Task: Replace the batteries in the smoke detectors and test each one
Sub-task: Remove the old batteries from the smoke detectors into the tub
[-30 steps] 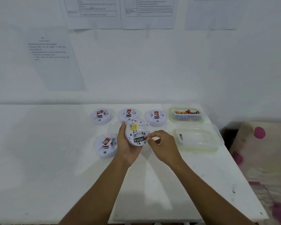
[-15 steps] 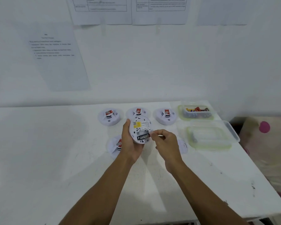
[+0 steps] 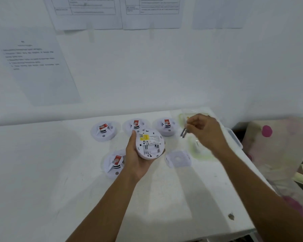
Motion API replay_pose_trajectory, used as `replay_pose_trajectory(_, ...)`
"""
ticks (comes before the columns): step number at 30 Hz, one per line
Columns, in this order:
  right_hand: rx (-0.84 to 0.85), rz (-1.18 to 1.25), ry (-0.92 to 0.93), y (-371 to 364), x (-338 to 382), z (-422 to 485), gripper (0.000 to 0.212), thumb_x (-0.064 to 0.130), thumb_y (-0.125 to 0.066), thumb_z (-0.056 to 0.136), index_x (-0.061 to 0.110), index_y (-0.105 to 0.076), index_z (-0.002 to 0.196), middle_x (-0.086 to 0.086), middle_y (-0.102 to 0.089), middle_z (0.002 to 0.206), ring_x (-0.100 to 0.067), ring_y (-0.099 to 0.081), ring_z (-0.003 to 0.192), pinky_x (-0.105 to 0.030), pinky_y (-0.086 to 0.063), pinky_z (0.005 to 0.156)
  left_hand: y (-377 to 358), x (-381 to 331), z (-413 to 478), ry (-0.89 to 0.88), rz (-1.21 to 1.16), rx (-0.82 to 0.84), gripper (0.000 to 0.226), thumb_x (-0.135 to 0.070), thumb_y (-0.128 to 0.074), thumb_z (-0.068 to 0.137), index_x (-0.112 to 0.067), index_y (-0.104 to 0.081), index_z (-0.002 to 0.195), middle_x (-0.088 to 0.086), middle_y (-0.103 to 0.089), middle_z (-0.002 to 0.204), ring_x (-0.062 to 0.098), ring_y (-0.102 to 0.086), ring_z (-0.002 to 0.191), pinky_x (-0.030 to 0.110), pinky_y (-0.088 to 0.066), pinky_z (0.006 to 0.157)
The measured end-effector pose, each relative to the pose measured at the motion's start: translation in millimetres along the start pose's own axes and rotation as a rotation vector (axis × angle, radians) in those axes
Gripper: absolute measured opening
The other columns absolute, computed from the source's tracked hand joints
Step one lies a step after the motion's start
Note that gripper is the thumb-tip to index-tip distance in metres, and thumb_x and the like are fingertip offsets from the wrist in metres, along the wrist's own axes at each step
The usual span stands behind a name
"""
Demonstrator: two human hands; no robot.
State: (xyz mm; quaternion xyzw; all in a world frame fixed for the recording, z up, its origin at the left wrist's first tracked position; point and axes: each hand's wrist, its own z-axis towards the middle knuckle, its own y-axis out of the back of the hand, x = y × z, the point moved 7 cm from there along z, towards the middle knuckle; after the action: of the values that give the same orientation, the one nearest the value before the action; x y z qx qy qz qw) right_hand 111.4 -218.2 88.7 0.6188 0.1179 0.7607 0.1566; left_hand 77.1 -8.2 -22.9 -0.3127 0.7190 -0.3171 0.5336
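The white counter [image 3: 42, 172] carries a clear tub [image 3: 234, 138] by its right edge and four smoke detectors [image 3: 103, 131] in its back half. The left hand [image 3: 136, 165] grips a fifth detector [image 3: 150, 144] above the middle, back side up. A round cover [image 3: 178, 158] lies just beside it. The right hand [image 3: 205, 131] pinches a small blurry thing, likely a battery [image 3: 184, 132], near the back right corner.
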Motion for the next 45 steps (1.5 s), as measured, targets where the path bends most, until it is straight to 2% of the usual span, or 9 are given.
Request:
replay_pose_trajectory(2,0.001,-0.217,-0.062,34.8,-21.4,21.7,0.008,0.003,-0.072,0.081,0.01,-0.068,0.08,-0.001,-0.07,0.071,-0.007,-0.065,0.06,-0.012,-0.045,0.058,-4.8,5.2,1.5,-0.004,-0.007,0.003,0.06,-0.049,-0.058,0.085,-0.009,-0.059,0.131,0.023,-0.06,0.133,0.041,-0.052,0.129,0.058,-0.042,0.105)
replay_pose_trajectory(6,0.236,-0.534,-0.251,43.2,-73.0,40.6,0.006,0.013,-0.074,0.078,0.013,-0.069,0.075,-0.005,-0.073,0.07,-0.015,-0.065,0.065,-0.02,-0.041,0.057,-10.1,15.1,3.0,-0.003,-0.042,-0.018,0.052,-0.045,-0.057,0.089,-0.01,-0.062,0.127,0.023,-0.062,0.13,0.039,-0.057,0.122,0.059,-0.041,0.106)
replay_pose_trajectory(15,0.358,-0.431,-0.329,28.1,-98.3,43.2,0.011,0.003,-0.061,0.084,0.011,-0.069,0.082,-0.015,-0.075,0.083,-0.019,-0.07,0.067,-0.029,-0.055,0.065,-2.4,28.1,-3.9,0.051,0.068,-0.145,0.053,-0.044,-0.051,0.094,-0.007,-0.06,0.131,0.02,-0.066,0.125,0.033,-0.067,0.11,0.044,-0.059,0.085)
replay_pose_trajectory(20,0.195,-0.333,-0.095,31.7,-53.9,28.5,0.01,0.011,-0.06,0.09,0.017,-0.066,0.084,-0.004,-0.07,0.08,-0.009,-0.065,0.057,-0.014,-0.043,0.049,-2.7,26.1,-7.3,0.028,0.126,-0.174,0.046,-0.04,-0.055,0.091,-0.01,-0.064,0.124,0.017,-0.069,0.12,0.03,-0.07,0.105,0.042,-0.057,0.085)
replay_pose_trajectory(25,0.357,-0.13,-0.07,-37.2,-31.6,-28.0,0.01,0.021,-0.067,0.089,0.02,-0.065,0.099,-0.001,-0.071,0.09,-0.014,-0.067,0.063,-0.024,-0.052,0.051,-4.8,19.7,-10.6,-0.055,0.213,-0.178,0.038,-0.036,-0.05,0.099,-0.011,-0.064,0.124,0.014,-0.071,0.117,0.026,-0.071,0.101,0.038,-0.058,0.083)
replay_pose_trajectory(30,0.297,0.173,-0.312,-71.8,-60.9,-57.3,0.015,0.008,-0.061,0.091,0.014,-0.062,0.105,-0.011,-0.071,0.095,-0.022,-0.071,0.067,-0.036,-0.061,0.063,9.5,7.5,-20.9,-0.187,0.533,-0.358,0.029,-0.032,-0.051,0.101,-0.015,-0.061,0.121,0.011,-0.071,0.116,0.028,-0.069,0.103,0.041,-0.055,0.088)
replay_pose_trajectory(34,0.188,0.139,-0.331,-73.5,-70.7,-57.9,0.011,0.009,-0.061,0.09,0.016,-0.064,0.098,-0.008,-0.074,0.086,-0.023,-0.072,0.062,-0.037,-0.062,0.063,14.7,-3.9,-36.0,-0.41,1.062,-0.446,0.023,-0.02,-0.049,0.102,-0.018,-0.058,0.122,0.003,-0.066,0.117,0.014,-0.065,0.1,0.019,-0.055,0.073)
replay_pose_trajectory(37,0.142,0.076,-0.293,-73.6,-72.7,-59.4,0.01,0.009,-0.061,0.088,0.017,-0.065,0.093,-0.004,-0.073,0.082,-0.022,-0.071,0.058,-0.033,-0.06,0.055,19.1,-0.2,-36.1,-0.463,1.327,-0.432,0.032,-0.014,-0.05,0.1,-0.008,-0.058,0.131,0.009,-0.063,0.126,0.016,-0.061,0.101,0.029,-0.054,0.088)
replay_pose_trajectory(45,0.065,-0.02,-0.188,-75.9,-75.7,-56.4,0.012,0.016,-0.065,0.089,0.017,-0.065,0.101,0.0,-0.067,0.091,-0.016,-0.064,0.067,-0.029,-0.053,0.06,7.5,-3.5,-52.5,-0.581,1.51,-0.395,0.047,-0.024,-0.054,0.099,-0.007,-0.047,0.142,0.007,-0.051,0.142,0.021,-0.052,0.126,0.031,-0.046,0.103)
